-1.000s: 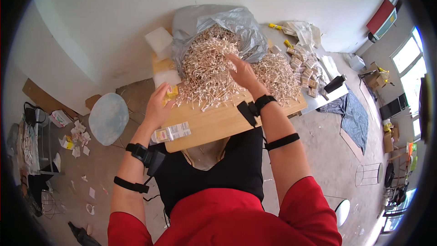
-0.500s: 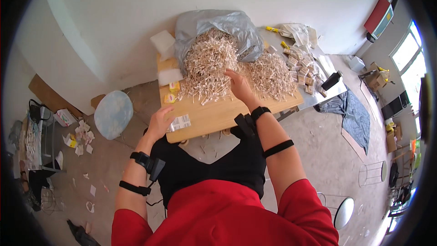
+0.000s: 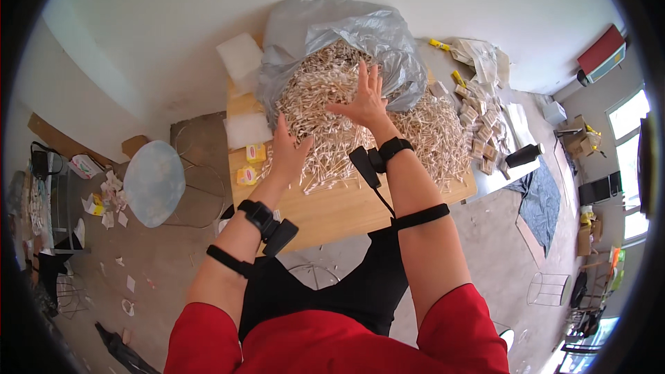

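A big heap of cotton swabs [image 3: 322,107] spills from a grey plastic bag [image 3: 287,28] onto the wooden table [image 3: 325,215]. My right hand [image 3: 367,105] is over the upper part of the heap, fingers spread and nothing in them. At the heap's lower left edge is my left hand [image 3: 287,156], thumb apart from the fingers, also holding nothing. Whether either hand touches the swabs I cannot tell. Two small yellow-and-white packs [image 3: 251,163] lie just left of my left hand. More loose swabs [image 3: 440,142] spread over the right side of the table.
White foam-like blocks [image 3: 241,62] lie along the table's left edge. To the right, a second table holds many small bundled packs [image 3: 481,121] and a black cylinder [image 3: 524,156]. A round pale stool [image 3: 154,183] stands left of the table, and a wire-legged stool [image 3: 549,289] at right.
Both hands have moved forward, the left from the table's front corner up to the heap. My right hand's fingers have spread over the swabs. The view has shifted slightly.
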The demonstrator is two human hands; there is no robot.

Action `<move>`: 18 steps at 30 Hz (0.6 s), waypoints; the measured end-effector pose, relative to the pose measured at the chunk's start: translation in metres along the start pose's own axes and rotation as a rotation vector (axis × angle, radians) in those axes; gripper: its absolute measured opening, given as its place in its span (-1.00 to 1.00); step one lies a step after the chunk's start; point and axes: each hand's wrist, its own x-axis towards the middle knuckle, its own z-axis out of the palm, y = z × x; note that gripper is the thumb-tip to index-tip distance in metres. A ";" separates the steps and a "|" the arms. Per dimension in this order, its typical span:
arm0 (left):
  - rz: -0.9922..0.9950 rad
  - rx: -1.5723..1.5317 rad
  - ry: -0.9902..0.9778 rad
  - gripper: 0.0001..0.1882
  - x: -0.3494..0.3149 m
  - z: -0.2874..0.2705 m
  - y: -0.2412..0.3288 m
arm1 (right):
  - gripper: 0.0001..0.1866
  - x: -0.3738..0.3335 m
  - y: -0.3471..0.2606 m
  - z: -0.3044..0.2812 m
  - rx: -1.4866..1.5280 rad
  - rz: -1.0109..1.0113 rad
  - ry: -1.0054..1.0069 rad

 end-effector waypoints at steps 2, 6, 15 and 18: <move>0.112 0.150 0.069 0.13 0.022 0.013 -0.009 | 0.38 0.002 0.010 0.012 -0.072 -0.002 -0.100; 0.070 0.412 0.078 0.37 0.043 0.019 0.026 | 0.37 -0.025 0.047 0.028 0.205 -0.010 -0.221; 0.204 0.391 -0.072 -0.32 0.042 0.022 0.026 | -0.12 -0.063 0.068 0.045 0.514 -0.185 0.178; 0.254 0.281 -0.046 -0.46 0.031 0.014 0.021 | -0.22 -0.067 0.060 0.038 0.520 -0.195 0.196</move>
